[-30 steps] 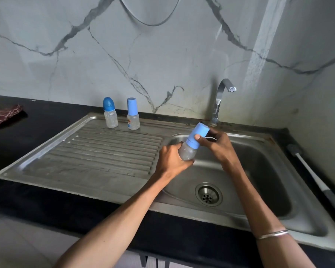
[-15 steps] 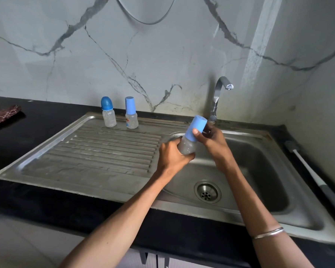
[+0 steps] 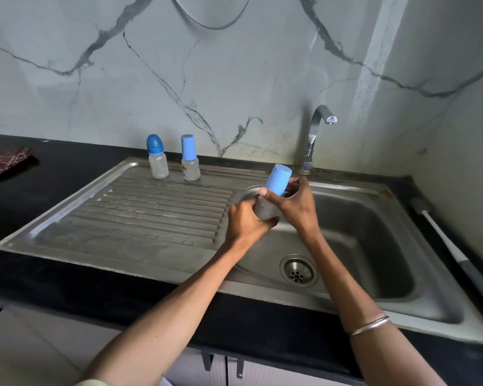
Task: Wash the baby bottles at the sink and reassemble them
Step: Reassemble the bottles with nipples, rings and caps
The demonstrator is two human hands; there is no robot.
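I hold a small clear baby bottle (image 3: 265,209) with a light blue cap (image 3: 278,179) over the left edge of the sink basin (image 3: 374,246). My left hand (image 3: 244,221) grips the bottle's clear body from below. My right hand (image 3: 294,207) is closed around the base of the cap. The bottle tilts to the right. Two more capped bottles stand upright at the back of the drainboard: one with a rounded dark blue cap (image 3: 157,157) and one with a straight light blue cap (image 3: 190,158).
The tap (image 3: 315,135) stands behind the basin with no water running. A drain (image 3: 298,271) sits in the basin floor. A long-handled brush (image 3: 446,240) lies on the black counter at the right. A dark red cloth (image 3: 6,162) lies at far left.
Both hands and the bottle have stayed over the basin's left edge, with only a small shift of the right hand's grip on the cap. The bottles on the drainboard are unmoved.
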